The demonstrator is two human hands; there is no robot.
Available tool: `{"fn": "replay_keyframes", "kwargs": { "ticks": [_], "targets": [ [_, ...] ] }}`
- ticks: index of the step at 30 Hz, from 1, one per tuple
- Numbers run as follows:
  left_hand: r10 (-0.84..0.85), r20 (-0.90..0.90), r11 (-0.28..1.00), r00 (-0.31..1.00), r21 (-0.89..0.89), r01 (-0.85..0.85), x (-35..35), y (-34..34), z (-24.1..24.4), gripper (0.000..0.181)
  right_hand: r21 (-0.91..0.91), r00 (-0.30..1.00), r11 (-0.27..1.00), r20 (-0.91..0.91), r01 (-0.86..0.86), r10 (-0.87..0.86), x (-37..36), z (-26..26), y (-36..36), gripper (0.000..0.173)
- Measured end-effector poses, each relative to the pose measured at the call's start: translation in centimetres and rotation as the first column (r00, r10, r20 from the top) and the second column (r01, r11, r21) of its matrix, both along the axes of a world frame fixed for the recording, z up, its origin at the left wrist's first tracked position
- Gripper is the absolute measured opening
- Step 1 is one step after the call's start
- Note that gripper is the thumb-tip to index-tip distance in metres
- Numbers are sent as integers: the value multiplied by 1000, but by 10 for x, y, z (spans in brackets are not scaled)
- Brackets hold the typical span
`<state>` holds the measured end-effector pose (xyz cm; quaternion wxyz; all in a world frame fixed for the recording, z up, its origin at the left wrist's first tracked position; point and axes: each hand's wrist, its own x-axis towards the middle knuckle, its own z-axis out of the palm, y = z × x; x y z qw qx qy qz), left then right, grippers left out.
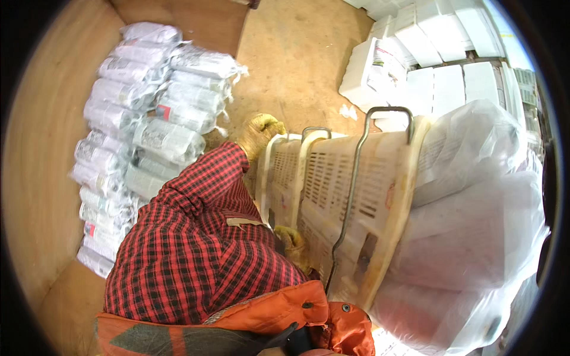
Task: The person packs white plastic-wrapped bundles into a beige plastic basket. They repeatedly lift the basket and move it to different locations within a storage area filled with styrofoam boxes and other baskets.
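A stack of slatted white plastic crates (331, 178) leans across the view beside my body, its upper end towards the right. My left hand (260, 133), in a worn yellow glove, is curled at the far corner of a lower crate's rim. Closer to my body, my right hand (294, 249), gloved the same way, has its fingers bent against the side of the crates; part of it is hidden by my checked shirt. A bent metal bail handle (355, 187) runs down the top crate. Large clear plastic bags (463, 222) with pale and reddish contents bulge from that crate.
Plastic-wrapped bundles (178, 104) are piled along a wooden wall (49, 147) at left. White foam boxes (421, 89) stand stacked at upper right, one bearing printing. A white scrap (348, 112) lies on the wooden floor (298, 58) between them.
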<state>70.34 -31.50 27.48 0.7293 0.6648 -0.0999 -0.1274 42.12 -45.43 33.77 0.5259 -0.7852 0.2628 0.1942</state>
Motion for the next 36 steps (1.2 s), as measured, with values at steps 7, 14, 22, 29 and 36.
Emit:
{"fn": "replay_keyframes", "kwargs": {
  "ticks": [7,14,22,29,36],
  "targets": [
    [-237,157,916,959,-293,274,69,-85,43,22,-197,925,921,-112,336,-362,-9,4,-13,38],
    [-594,308,592,743,-458,663,66,-127,102,27,-373,607,576,-42,727,-793,-44,82,-1,40],
    [-712,262,457,652,-532,713,75,-140,120,16,-468,239,151,133,871,-962,-47,194,30,43],
    [-674,414,443,612,-437,783,107,-162,129,31,-443,68,-87,323,892,-944,-49,252,19,46],
    [-593,592,365,546,-407,837,100,-153,182,53,-336,-16,-190,458,923,-889,-74,279,16,48]
  ]
}}
